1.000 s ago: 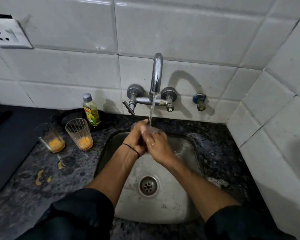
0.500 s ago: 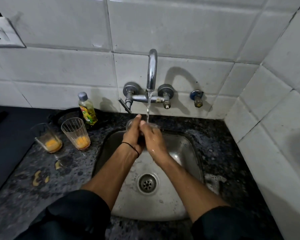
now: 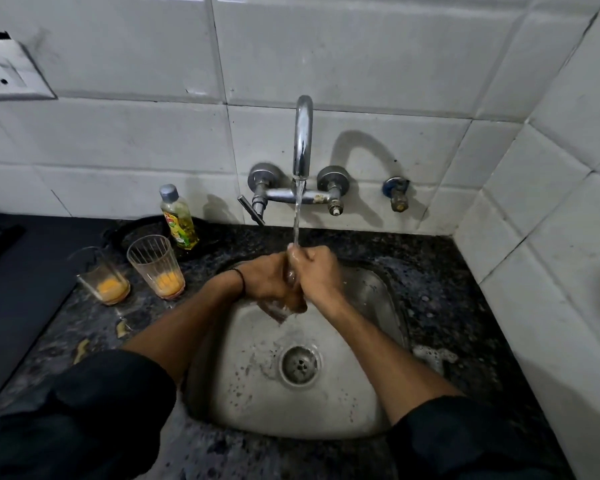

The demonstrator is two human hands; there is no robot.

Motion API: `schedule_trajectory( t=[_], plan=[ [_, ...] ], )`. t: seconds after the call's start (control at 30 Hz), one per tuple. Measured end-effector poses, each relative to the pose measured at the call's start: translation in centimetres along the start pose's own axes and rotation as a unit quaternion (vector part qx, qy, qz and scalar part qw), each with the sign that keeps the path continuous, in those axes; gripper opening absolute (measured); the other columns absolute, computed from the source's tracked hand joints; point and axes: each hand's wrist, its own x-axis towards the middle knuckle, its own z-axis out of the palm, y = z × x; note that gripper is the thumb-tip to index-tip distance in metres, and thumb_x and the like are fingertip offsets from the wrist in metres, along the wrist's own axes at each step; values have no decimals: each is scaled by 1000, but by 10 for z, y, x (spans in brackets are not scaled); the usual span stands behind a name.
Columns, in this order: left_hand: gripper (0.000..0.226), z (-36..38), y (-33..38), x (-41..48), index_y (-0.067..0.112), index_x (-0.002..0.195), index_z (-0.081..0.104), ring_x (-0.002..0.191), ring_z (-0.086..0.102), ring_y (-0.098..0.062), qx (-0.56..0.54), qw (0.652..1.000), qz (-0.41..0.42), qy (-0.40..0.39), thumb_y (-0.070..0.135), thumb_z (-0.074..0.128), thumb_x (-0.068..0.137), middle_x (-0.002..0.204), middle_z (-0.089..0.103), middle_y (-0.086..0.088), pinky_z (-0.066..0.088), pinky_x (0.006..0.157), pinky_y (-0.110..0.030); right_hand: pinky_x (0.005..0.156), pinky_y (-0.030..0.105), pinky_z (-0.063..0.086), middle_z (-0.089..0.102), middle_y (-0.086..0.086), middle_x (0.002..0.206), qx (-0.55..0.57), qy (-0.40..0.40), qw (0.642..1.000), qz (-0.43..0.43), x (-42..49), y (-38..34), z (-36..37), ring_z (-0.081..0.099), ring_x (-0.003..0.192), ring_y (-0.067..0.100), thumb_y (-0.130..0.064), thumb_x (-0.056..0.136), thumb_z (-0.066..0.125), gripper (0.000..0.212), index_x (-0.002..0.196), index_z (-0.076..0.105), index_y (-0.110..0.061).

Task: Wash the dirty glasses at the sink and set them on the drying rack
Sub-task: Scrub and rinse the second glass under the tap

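- Sink (image 3: pixel 250 393): steel. The tap (image 3: pixel 302 133) is running and its stream lands on the clasped hands, over the far part.
- Left hand (image 3: pixel 260 282) and right hand (image 3: pixel 317 277) both curl round the held glass (image 3: pixel 276 311). It's mostly hidden; the long axis seems tilted far-to-near.
- Ribbed glass (image 3: pixel 156 268) and plain glass (image 3: pixel 103 280) stand upright left of the sink with orange dregs. Left hand is nearer.
- Bottle (image 3: pixel 179 218): yellow-green label, writing unreadable.
- No drying rack in view.

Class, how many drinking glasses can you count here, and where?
3. The far-left glass and the ribbed glass, both with orange dregs, stand on the counter left of the sink. A third glass, mostly hidden, is gripped under the tap.
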Motion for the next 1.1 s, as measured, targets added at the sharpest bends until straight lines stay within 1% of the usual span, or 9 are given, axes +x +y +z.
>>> schedule_trajectory(
  t=[0.13, 0.27, 0.33, 0.53, 0.6, 0.7, 0.77, 0.93, 1.1],
  plan=[
    [45, 10, -8, 1, 10, 100, 67, 79, 73, -23, -151, 988, -25, 14, 13, 85, 59, 91, 74, -13, 60, 80, -52, 50, 15, 44, 62, 3, 53, 99, -12, 995, -8, -6, -1, 2, 54, 41, 2, -25, 102, 54, 49, 55, 61, -13],
    [85, 37, -1, 2, 21, 145, 35, 105, 66, -33, 239, 957, 1, 166, 27, 77, 72, 128, 60, -6, 54, 78, -43, 74, 29, 56, 66, 3, 64, 130, -108, 958, 231, -2, -7, -7, 62, 63, 18, -50, 100, 51, 42, 79, 64, -17],
    [88, 42, -8, 2, 23, 150, 27, 113, 61, -35, 267, 944, 38, 188, 30, 72, 74, 136, 53, -5, 50, 82, -43, 77, 38, 56, 68, 2, 60, 170, -176, 934, 260, 3, -1, -15, 62, 58, 19, -51, 99, 54, 38, 89, 68, -17],
    [39, -2, -28, -2, 23, 100, 64, 67, 69, -23, -68, 997, -5, -42, 14, 86, 70, 83, 73, -2, 58, 66, -39, 98, 37, 51, 76, 9, 114, 193, -288, 933, 100, -9, 18, -23, 70, 107, 23, -32, 102, 54, 31, 115, 72, -11],
    [37, -8, -31, -5, 23, 97, 65, 71, 70, -25, 14, 1000, 21, -2, 18, 84, 65, 85, 75, -2, 61, 69, -42, 102, 40, 48, 75, 7, 119, 213, -303, 923, 101, -11, 25, -21, 67, 115, 24, -34, 99, 58, 34, 122, 71, -13],
    [58, 6, -34, -8, 28, 118, 52, 96, 67, -27, 308, 937, 80, 147, 37, 73, 65, 110, 70, 1, 54, 77, -39, 84, 39, 53, 76, 9, 110, 271, -285, 895, 209, -8, 19, -14, 71, 99, 23, -44, 97, 60, 41, 126, 66, -15],
    [67, 23, -39, -5, 27, 127, 49, 104, 65, -28, 260, 946, 98, 168, 39, 75, 66, 120, 67, 0, 52, 81, -39, 78, 41, 57, 75, 8, 96, 240, -251, 907, 238, -7, 11, -8, 72, 81, 21, -43, 99, 58, 37, 119, 66, -13],
    [46, 18, -44, -1, 18, 97, 60, 67, 64, -15, -5, 996, 45, 78, 25, 90, 63, 85, 70, 0, 54, 60, -31, 78, 34, 48, 63, -3, 80, 39, -335, 940, -47, -9, 20, -10, 57, 79, 11, -18, 99, 60, 24, 77, 70, -17],
    [53, 25, -24, -1, 26, 110, 58, 92, 68, -29, 166, 951, 11, 262, 44, 81, 65, 104, 72, -2, 53, 74, -37, 86, 37, 53, 72, 4, 83, 189, -256, 940, 120, 1, 5, -17, 68, 83, 19, -40, 98, 61, 47, 99, 69, 6]
  ],
)
